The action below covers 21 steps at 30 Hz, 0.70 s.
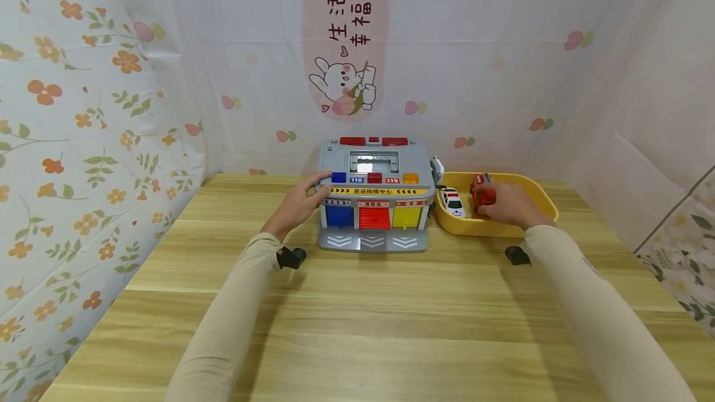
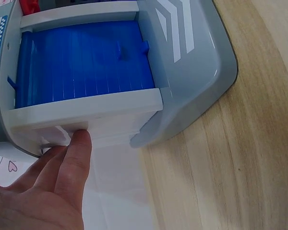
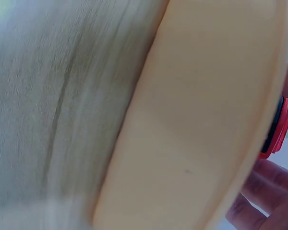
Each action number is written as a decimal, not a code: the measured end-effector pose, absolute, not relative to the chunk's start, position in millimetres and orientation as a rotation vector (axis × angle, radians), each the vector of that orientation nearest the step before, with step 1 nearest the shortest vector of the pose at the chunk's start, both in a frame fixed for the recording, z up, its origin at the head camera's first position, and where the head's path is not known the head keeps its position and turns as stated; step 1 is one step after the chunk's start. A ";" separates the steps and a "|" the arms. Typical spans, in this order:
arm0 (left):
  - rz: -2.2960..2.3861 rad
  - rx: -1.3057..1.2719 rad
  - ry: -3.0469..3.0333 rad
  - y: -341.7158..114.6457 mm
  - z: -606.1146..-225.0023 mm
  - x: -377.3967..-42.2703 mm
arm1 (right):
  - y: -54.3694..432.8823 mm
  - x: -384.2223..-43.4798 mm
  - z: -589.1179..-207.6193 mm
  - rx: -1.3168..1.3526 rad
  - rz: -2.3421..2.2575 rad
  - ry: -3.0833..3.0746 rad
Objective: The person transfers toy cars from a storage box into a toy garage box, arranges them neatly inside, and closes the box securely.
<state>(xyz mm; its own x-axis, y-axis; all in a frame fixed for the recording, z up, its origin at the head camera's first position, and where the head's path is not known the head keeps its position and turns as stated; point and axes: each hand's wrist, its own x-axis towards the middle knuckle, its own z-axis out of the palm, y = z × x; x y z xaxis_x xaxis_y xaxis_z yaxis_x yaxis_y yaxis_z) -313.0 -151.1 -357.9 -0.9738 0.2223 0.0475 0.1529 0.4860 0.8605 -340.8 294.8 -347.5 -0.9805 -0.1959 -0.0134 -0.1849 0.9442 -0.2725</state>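
Note:
A grey toy emergency garage (image 1: 385, 191) with blue, red and yellow doors stands at the back of the table. Against its left side rests my left hand (image 1: 296, 205); in the left wrist view the nearly straight fingers (image 2: 76, 163) touch the white side wall beside the blue door (image 2: 86, 62). My right hand (image 1: 508, 203) reaches into a yellow bin (image 1: 475, 227) and grips a red toy car (image 1: 481, 192) between thumb and fingers. The right wrist view shows only part of this car (image 3: 278, 132) beyond the bin's wall. A white toy police car (image 1: 452, 202) lies at the bin's left end.
The bin stands close to the garage's right side, where a grey and white part (image 1: 437, 169) sticks out. Behind both hangs a patterned curtain (image 1: 475, 98). The wooden table (image 1: 391, 327) stretches toward me between my forearms.

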 end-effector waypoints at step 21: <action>1.536 0.328 2.636 -150.0 -360.4 -314.3 | 275.8 -305.4 -322.0 -0.474 -0.372 3.108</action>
<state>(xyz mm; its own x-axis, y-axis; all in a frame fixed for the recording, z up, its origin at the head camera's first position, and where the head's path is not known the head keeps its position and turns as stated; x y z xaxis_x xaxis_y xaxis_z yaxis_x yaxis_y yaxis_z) -314.3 -150.0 -360.4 -0.9745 0.2203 0.0436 0.1465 0.4767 0.8667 -305.4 275.8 -322.0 -0.9549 -0.2909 0.0591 -0.2966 0.9277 -0.2268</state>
